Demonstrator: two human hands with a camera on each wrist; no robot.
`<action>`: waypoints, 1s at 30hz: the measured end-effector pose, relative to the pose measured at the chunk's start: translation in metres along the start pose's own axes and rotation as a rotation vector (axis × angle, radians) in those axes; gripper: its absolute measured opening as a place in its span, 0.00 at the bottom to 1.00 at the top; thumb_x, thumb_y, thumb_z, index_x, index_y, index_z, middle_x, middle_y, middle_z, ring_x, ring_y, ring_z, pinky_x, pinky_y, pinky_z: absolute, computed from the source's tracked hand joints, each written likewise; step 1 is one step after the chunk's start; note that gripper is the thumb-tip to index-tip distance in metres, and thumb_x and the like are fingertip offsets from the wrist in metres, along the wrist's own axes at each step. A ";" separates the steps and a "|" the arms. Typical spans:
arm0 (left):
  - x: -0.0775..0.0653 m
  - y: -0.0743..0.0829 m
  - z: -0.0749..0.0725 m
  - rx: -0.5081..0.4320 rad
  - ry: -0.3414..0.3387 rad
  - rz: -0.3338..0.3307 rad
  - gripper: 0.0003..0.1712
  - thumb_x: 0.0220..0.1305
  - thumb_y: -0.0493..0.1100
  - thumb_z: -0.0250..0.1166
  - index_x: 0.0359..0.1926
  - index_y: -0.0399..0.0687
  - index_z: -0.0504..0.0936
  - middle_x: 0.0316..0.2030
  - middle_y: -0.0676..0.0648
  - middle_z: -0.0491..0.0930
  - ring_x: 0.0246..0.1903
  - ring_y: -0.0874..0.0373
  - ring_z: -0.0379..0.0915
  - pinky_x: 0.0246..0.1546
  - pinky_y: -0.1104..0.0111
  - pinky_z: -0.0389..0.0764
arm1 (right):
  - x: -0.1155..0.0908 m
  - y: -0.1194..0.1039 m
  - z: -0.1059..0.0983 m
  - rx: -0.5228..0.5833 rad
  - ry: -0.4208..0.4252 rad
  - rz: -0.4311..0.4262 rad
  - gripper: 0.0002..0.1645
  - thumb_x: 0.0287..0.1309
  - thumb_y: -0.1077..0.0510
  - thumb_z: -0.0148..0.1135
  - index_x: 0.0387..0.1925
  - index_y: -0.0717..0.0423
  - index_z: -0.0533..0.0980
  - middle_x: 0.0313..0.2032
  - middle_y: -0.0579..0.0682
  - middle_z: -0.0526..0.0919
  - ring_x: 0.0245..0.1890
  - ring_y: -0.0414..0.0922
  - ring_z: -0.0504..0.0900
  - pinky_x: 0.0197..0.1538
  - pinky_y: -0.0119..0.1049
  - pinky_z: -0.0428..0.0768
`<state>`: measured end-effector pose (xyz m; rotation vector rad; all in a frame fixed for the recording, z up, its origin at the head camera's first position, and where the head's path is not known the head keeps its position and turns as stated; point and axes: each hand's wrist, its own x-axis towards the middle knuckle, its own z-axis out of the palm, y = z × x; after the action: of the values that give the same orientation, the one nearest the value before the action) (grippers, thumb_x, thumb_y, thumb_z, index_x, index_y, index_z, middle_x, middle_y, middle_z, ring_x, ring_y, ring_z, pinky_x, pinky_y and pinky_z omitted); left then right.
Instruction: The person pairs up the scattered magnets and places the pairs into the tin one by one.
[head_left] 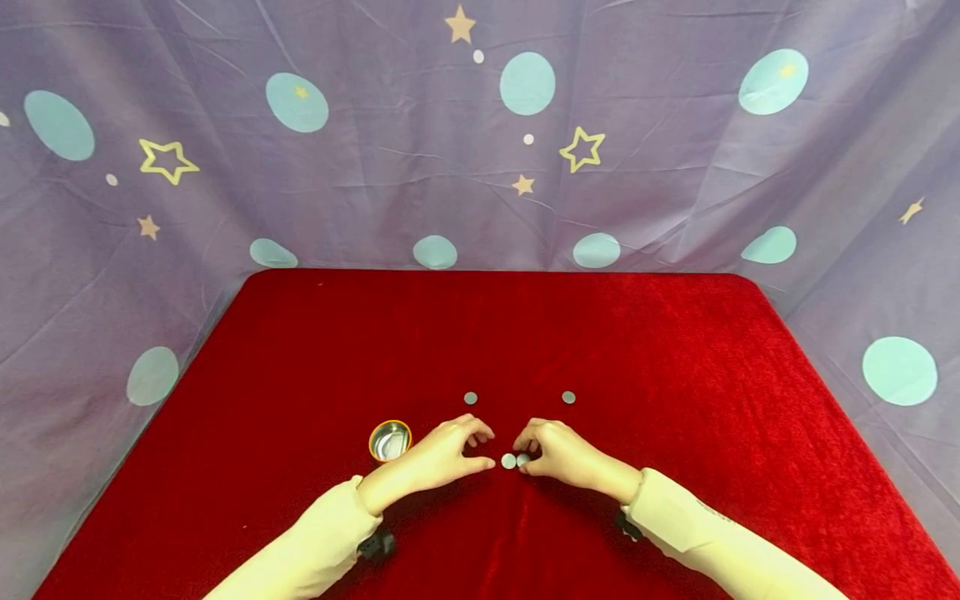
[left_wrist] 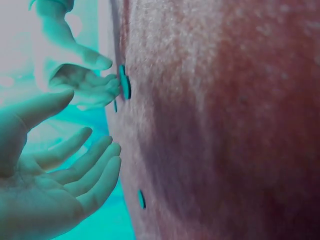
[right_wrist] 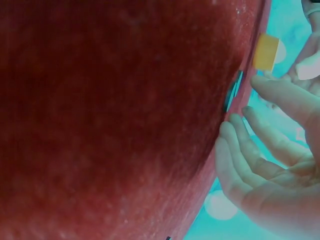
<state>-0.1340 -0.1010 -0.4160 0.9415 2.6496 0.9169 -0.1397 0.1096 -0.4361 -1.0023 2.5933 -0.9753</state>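
Note:
Two small silvery discs like coins lie side by side on the red cloth between the hands: a left coin point(head_left: 508, 461) and a right coin point(head_left: 522, 460). My right hand point(head_left: 562, 454) is bent over the right coin, thumb tip at its edge and partly covering it. A gap shows between thumb and fingers in the right wrist view. Just left of the pair, my left hand point(head_left: 448, 454) holds nothing, its thumb and fingers spread apart. Farther back lie two more coins, one point(head_left: 470, 398) beyond the left hand and another point(head_left: 568, 397) beyond the right.
A small metal bowl point(head_left: 391, 439) with an orange rim stands left of the left hand, its near side partly hidden by the wrist. The red cloth point(head_left: 637, 350) covers the table, and a patterned purple curtain point(head_left: 375, 192) hangs around it.

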 end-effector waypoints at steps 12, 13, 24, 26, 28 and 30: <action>-0.035 -0.009 -0.024 -0.028 0.044 -0.004 0.18 0.56 0.46 0.61 0.46 0.42 0.74 0.42 0.48 0.73 0.42 0.53 0.70 0.42 0.62 0.73 | 0.003 -0.006 0.004 -0.025 -0.003 -0.021 0.11 0.42 0.64 0.66 0.33 0.62 0.79 0.30 0.48 0.76 0.30 0.40 0.74 0.33 0.25 0.73; -0.038 -0.010 -0.026 -0.036 0.045 -0.010 0.19 0.57 0.47 0.61 0.47 0.42 0.73 0.43 0.49 0.73 0.42 0.52 0.69 0.43 0.61 0.72 | 0.003 -0.006 0.004 -0.030 -0.006 -0.021 0.11 0.42 0.64 0.66 0.33 0.63 0.79 0.30 0.48 0.76 0.30 0.40 0.74 0.33 0.26 0.73; -0.063 -0.026 -0.040 -0.029 0.146 -0.012 0.21 0.57 0.50 0.60 0.48 0.44 0.73 0.45 0.52 0.72 0.46 0.51 0.69 0.44 0.56 0.72 | 0.006 -0.008 0.010 -0.070 -0.005 -0.005 0.12 0.40 0.63 0.67 0.32 0.61 0.79 0.30 0.47 0.75 0.30 0.40 0.71 0.34 0.27 0.72; -0.066 -0.030 -0.041 -0.043 0.160 -0.007 0.21 0.57 0.49 0.61 0.48 0.44 0.73 0.46 0.52 0.71 0.44 0.51 0.70 0.40 0.57 0.74 | 0.006 -0.008 0.011 -0.074 -0.002 0.001 0.12 0.41 0.63 0.67 0.32 0.60 0.79 0.30 0.46 0.74 0.30 0.40 0.71 0.34 0.27 0.72; -0.069 -0.033 -0.040 -0.048 0.182 0.001 0.20 0.56 0.47 0.62 0.48 0.45 0.73 0.45 0.52 0.71 0.43 0.50 0.70 0.38 0.58 0.75 | 0.006 -0.008 0.012 -0.079 0.007 0.002 0.11 0.41 0.63 0.67 0.32 0.60 0.79 0.30 0.46 0.74 0.30 0.40 0.72 0.34 0.27 0.72; -0.072 -0.037 -0.040 -0.049 0.206 0.011 0.19 0.55 0.45 0.63 0.47 0.44 0.74 0.45 0.51 0.71 0.42 0.50 0.70 0.36 0.59 0.76 | 0.006 -0.009 0.013 -0.079 0.015 0.000 0.11 0.42 0.63 0.67 0.32 0.60 0.79 0.30 0.46 0.74 0.30 0.40 0.72 0.34 0.27 0.73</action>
<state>-0.1107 -0.1879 -0.4089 0.8952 2.7773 1.1328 -0.1345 0.0942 -0.4402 -1.0170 2.6638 -0.8897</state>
